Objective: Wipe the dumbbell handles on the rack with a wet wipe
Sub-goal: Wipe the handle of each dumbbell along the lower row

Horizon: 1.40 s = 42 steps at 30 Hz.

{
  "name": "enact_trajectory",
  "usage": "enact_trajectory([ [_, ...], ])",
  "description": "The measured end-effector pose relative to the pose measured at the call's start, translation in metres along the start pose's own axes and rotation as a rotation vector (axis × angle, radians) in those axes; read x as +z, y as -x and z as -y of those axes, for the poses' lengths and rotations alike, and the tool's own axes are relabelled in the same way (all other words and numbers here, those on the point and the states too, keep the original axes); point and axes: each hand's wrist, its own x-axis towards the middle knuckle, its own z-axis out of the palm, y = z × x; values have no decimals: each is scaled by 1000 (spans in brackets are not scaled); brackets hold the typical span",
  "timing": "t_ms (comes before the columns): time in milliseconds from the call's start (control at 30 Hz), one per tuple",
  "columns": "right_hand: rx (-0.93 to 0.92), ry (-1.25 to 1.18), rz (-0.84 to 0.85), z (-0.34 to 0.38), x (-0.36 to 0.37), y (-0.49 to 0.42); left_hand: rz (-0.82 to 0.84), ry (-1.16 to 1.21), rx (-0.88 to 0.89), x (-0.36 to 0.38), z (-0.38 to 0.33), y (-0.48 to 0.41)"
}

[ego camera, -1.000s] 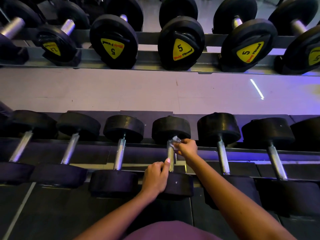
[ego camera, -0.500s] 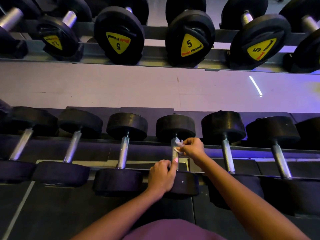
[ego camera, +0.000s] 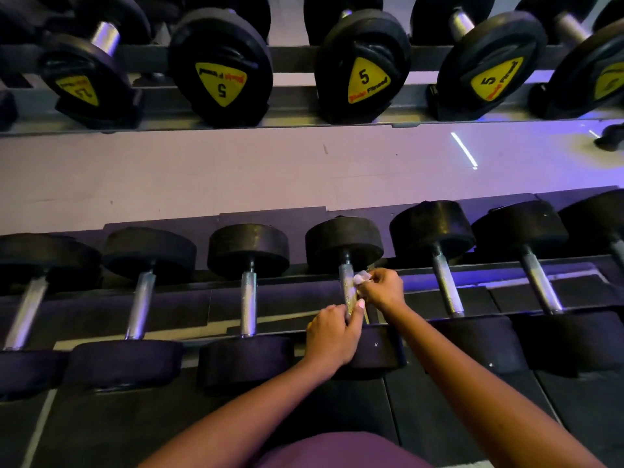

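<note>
A wet wipe (ego camera: 361, 278) is pinched in the right hand (ego camera: 385, 288) against the dumbbell handle (ego camera: 347, 286) on the lower rack (ego camera: 189, 304), at its 3 o'clock; the handle's near end is gripped by the left hand (ego camera: 332, 336).

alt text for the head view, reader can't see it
A person's right hand holds a white wet wipe against a dumbbell handle on the lower rack while the left hand grips its near end. Other dumbbells sit alongside.
</note>
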Motion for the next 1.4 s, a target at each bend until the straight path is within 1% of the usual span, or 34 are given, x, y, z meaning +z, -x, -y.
enact_trajectory([
  [133, -55, 26, -32, 1, -9, 1, -7, 73, -42, -10, -6, -10],
  [267, -100, 158, -47, -5, -30, -6, -58, 75, 10, -14, -23, -20],
  [400, -157, 159, -80, -6, -63, -11, -76, 70, 58, 2, -51, -26],
  [533, -251, 143, -60, -16, -107, -14, -106, 70, 88, 31, -92, -17],
  [600, -282, 136, -44, -22, -131, -18, -139, 65, 48, 49, -110, -13],
  [700, -318, 164, -20, -32, -169, -20, -156, 127, -36, 79, -129, -12],
  [833, -315, 217, 28, -49, -202, -21, -114, 106, -84, 105, -153, -9],
  [933, -303, 234, 76, -62, -210, -20, -92, 104, -107, 118, -154, -8],
  [1033, -248, 271, 123, -76, -210, -20, -79, 100, -118, 130, -153, -6],
  [1167, -224, 256, 137, -89, -208, -23, -94, 121, -124, 141, -155, -7],
  [1300, -199, 227, 146, -92, -206, -35, -120, 88, -149, 149, -155, -12],
  [1400, -199, 208, 132, -85, -201, -43, -161, 80, -121, 150, -152, -15],
])
